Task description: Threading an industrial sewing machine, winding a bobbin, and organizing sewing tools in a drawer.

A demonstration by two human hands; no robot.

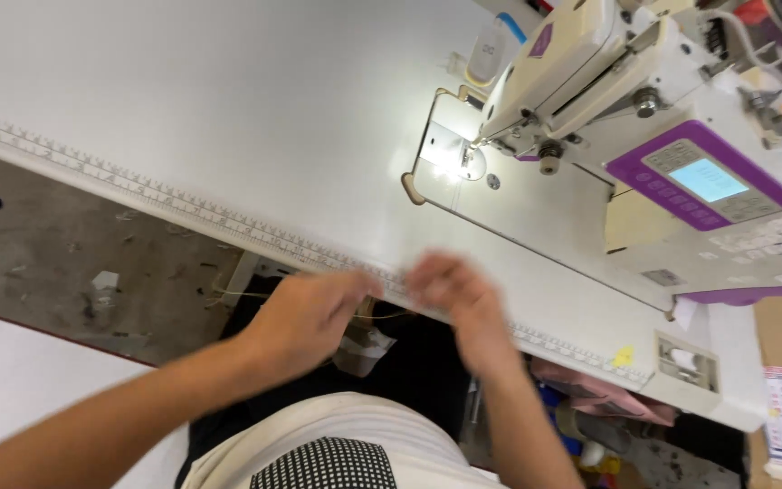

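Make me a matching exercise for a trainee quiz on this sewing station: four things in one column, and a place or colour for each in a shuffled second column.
Things:
1. sewing machine control panel
2. ruler strip
3. left hand
4. small sticker

Descriptions:
A. yellow, near the table's front right corner
B. purple frame with a light blue screen
C. along the front edge of the white table
D. at the table edge, beside the right hand

Pairs: 1-B, 2-C, 3-D, 4-A

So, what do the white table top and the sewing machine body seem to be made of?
The table top looks like smooth white laminate: flat, faintly glossy, with a printed ruler along its front edge. The sewing machine body looks like cream painted metal or hard plastic; the look leaves this open. Its purple panel seems plastic.
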